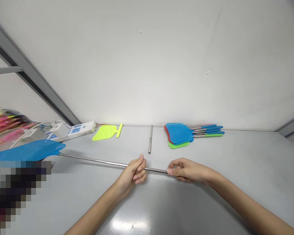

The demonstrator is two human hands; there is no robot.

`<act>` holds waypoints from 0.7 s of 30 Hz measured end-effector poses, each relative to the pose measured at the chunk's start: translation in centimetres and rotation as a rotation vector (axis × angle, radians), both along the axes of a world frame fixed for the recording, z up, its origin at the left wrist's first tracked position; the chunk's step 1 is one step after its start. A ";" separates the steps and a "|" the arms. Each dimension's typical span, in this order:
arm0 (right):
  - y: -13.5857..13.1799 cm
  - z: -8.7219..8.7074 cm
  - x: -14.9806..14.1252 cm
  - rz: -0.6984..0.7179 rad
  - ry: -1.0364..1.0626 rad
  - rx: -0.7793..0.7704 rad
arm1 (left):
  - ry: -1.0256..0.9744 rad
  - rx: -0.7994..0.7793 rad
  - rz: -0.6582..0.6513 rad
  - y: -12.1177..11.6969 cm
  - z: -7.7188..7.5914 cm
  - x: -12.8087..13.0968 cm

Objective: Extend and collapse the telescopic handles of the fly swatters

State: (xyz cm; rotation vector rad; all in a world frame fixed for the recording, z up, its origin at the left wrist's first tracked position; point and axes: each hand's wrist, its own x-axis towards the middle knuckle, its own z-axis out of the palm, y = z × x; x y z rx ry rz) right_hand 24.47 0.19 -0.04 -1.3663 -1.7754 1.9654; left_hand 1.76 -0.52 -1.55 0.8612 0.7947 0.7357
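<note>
A blue fly swatter (36,149) with a long thin metal rod stretches across the front of the table, its mesh head at the far left. My left hand (136,171) is closed around the middle of the rod. Near the rod's right end, my right hand (185,170) pinches it between thumb and fingers; the tip of the rod is hidden in that hand. Beyond my hands lies a separate short metal rod (150,140), pointing away from me. To its left rest a yellow mesh swatter head (105,133) and a yellow handle piece (119,130).
A pile of collapsed fly swatters (178,133), blue, red and green, lies by the wall at the right. At the left are a white power strip (82,128) with plugs and cables, and colourful bagged items (8,125). A blurred-out patch covers the lower left.
</note>
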 end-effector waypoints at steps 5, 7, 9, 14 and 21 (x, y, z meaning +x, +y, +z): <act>-0.1 0.0 0.1 0.060 0.043 0.014 | 0.012 0.023 0.022 -0.3 0.1 0.4; -0.1 0.1 0.2 0.076 0.039 0.013 | 0.013 0.041 0.036 -0.5 0.2 0.7; -0.1 0.2 0.4 0.087 0.043 0.009 | 0.004 0.039 0.043 -0.8 0.3 1.0; 0.0 0.4 0.5 0.109 0.066 0.021 | 0.081 0.057 0.021 -1.2 0.3 1.5; 0.1 0.5 0.5 0.106 0.144 -0.054 | 0.162 0.124 0.025 -1.1 0.3 1.7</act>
